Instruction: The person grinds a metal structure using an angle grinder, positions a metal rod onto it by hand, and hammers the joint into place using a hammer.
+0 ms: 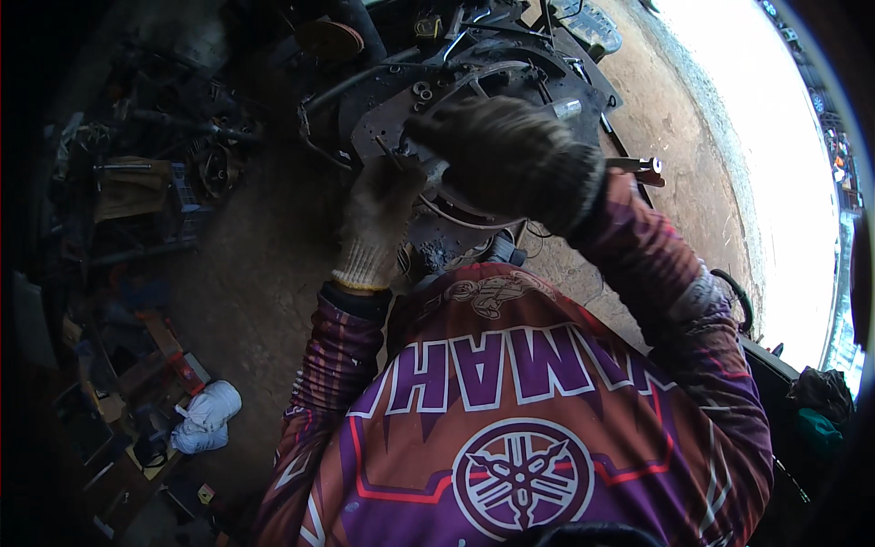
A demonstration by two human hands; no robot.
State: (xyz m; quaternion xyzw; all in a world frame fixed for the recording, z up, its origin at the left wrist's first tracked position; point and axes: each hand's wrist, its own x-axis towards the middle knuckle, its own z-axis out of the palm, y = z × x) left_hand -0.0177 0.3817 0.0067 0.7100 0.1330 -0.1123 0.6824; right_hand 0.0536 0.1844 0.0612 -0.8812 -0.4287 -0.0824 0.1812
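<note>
Both my hands wear knitted work gloves and meet over a dark metal work table (366,130). My left hand (378,211), in a paler glove, is closed at the table's near left edge. From its fingertips a thin dark rod (389,151) sticks up at a slant. My right hand (512,162), in a dirtier grey glove, reaches across from the right, its fingertips close to the rod. Motion smears those fingers, and I cannot make out what they hold, if anything. Beneath and beside the right hand runs a curved metal hoop (456,217), partly covered by it.
Several metal rings (421,91) lie on the table beyond my hands, near a yellow tape measure (427,29). A red-handled tool (645,170) juts out at the right edge. Boxes and a white bundle (208,415) sit on the lower left. Dark metal parts crowd the left.
</note>
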